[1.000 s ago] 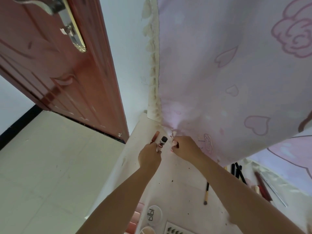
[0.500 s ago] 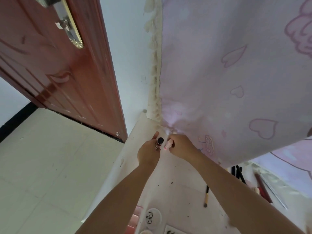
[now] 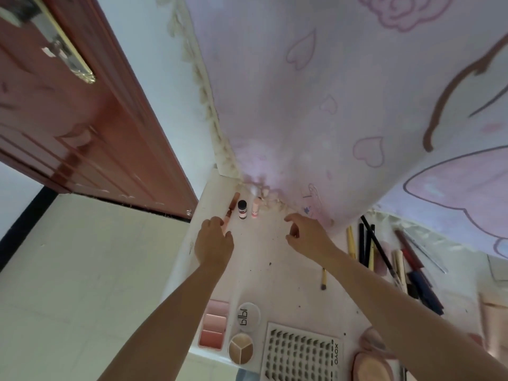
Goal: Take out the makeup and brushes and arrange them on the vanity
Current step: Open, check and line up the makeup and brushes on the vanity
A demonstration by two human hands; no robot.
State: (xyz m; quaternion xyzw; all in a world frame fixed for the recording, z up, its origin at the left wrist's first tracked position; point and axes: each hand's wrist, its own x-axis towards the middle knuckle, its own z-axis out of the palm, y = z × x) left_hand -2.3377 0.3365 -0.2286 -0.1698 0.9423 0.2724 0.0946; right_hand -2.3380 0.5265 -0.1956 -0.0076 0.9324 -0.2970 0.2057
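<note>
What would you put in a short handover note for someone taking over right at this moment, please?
Left hand: open, fingertips by the peach tube lying at the vanity's back corner.
Right hand: open, holds nothing.
Done: black-capped bottle and pink bottle stand beside the tube; blush palette, round compact, contour wheel and lash tray sit along the front.
Left: the brushes and pencils on the right lie in a loose heap; one brush lies apart.

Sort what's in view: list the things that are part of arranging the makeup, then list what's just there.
Part of the job:
black-capped bottle
pink tube
blush palette
lash tray
brushes and pencils
vanity top

Just there:
red door
pink curtain
floor tiles
</note>
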